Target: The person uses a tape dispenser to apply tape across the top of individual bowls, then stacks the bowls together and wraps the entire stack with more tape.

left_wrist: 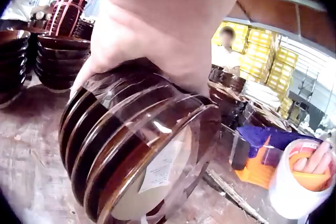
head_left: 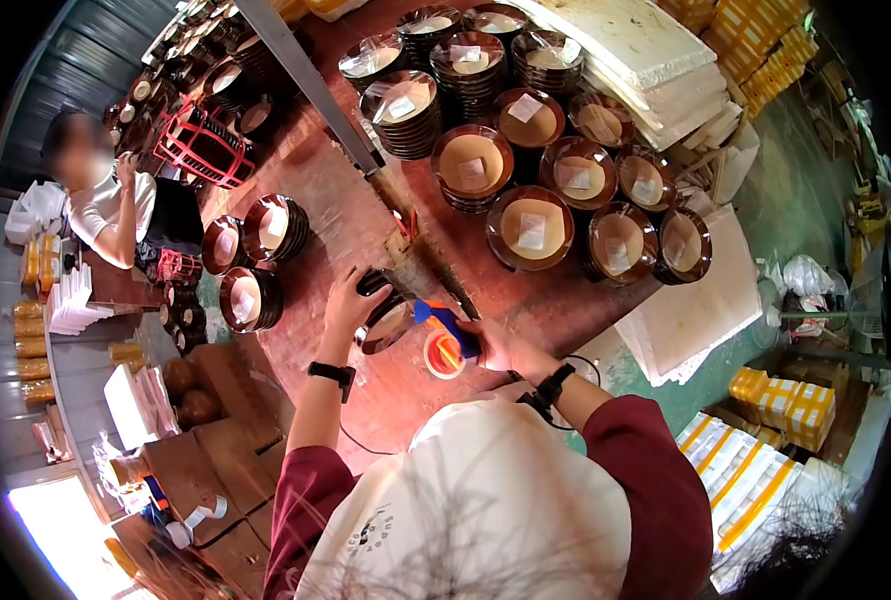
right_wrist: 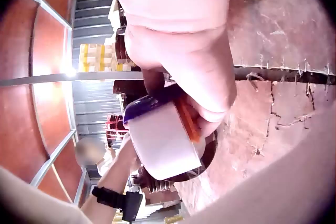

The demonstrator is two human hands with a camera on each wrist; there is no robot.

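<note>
Near the front edge of the table (head_left: 565,318), the left hand (head_left: 345,305) grips a tipped stack of brown bowls (left_wrist: 118,150), a paper slip (left_wrist: 158,169) inside the foremost; the right hand (head_left: 498,346) grasps a tape dispenser (head_left: 462,337).

In the left wrist view, your left hand (left_wrist: 152,43) covers part of the stack of brown bowls (left_wrist: 113,150), and you can't make out most of its fingertips. The stack's lowest rim runs off the bottom edge, and the print on its paper label (left_wrist: 159,169) is too small to read. Your right hand (right_wrist: 191,66) hides much of the tape dispenser (right_wrist: 143,107) (some of its fingers disappear behind it too). In the head view, the lettering (head_left: 371,530) on your shirt (head_left: 525,470) can't be read, the head of the person (head_left: 115,215) at far left is blurred, and the dark border cuts off the yellow boxes (head_left: 760,45).
</note>
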